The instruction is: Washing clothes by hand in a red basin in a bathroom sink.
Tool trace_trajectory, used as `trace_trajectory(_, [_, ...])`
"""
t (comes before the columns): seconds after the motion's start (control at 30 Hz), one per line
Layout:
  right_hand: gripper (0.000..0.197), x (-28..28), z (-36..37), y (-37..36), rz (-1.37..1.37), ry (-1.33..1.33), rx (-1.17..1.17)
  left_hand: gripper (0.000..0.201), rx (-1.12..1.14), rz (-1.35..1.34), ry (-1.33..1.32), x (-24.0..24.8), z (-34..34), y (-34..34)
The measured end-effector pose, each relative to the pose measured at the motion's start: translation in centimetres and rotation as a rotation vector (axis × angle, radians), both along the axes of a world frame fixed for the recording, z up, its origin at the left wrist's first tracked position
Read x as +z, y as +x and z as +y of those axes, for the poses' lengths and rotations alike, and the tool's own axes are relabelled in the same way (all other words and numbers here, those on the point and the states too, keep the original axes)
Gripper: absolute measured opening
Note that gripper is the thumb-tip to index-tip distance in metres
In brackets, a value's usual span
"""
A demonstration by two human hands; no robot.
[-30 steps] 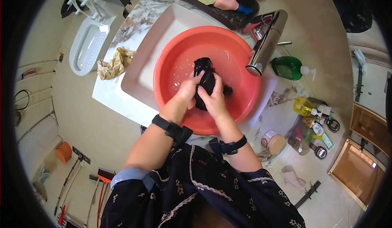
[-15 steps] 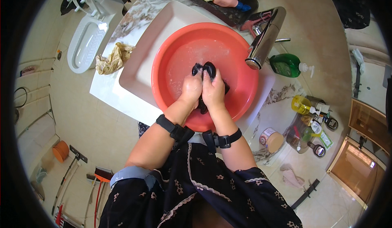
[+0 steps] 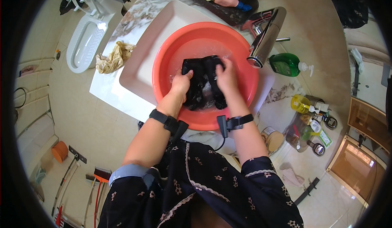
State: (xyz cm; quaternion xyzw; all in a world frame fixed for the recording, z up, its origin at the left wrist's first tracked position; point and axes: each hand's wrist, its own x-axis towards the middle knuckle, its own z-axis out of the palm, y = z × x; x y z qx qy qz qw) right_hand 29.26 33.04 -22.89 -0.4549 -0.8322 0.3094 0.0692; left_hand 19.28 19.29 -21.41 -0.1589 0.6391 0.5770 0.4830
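A wet black garment (image 3: 199, 79) is spread out in soapy water inside a round coral-red basin (image 3: 158, 75). At its left side my left hand (image 3: 181, 83) grips the cloth, thumb on top. My right hand (image 3: 227, 77) has hold of the opposite side, with its fingers partly hidden by the hand and fabric. Two leg-like parts of the garment hang toward me with a gap of foamy water between them; its exact kind is hard to make out.
The basin rests in a white sink (image 3: 134, 71) below a chrome faucet (image 3: 267, 36). To the right are a green pump bottle (image 3: 284, 65), a lidded jar (image 3: 272, 139) and a yellow bottle (image 3: 301, 104). A crumpled beige cloth (image 3: 115, 57) lies on the left counter edge.
My hands, close together on the bunched black garment before, have moved apart. The garment is now opened out between them in the water.
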Motion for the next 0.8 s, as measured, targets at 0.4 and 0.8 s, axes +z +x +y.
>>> trace_trajectory(0.4, [0.056, 0.5, -6.2, -4.7, -0.147, -0.353, 0.155, 0.053, 0.274, -0.651, 0.383, 0.8, 0.0, -1.1])
trace_trajectory(0.8, [0.039, 5.7, -8.4, -1.7, 0.380, -0.372, -0.015, 0.031, 0.286, -0.429, 0.290, 1.6, 1.5, 1.3])
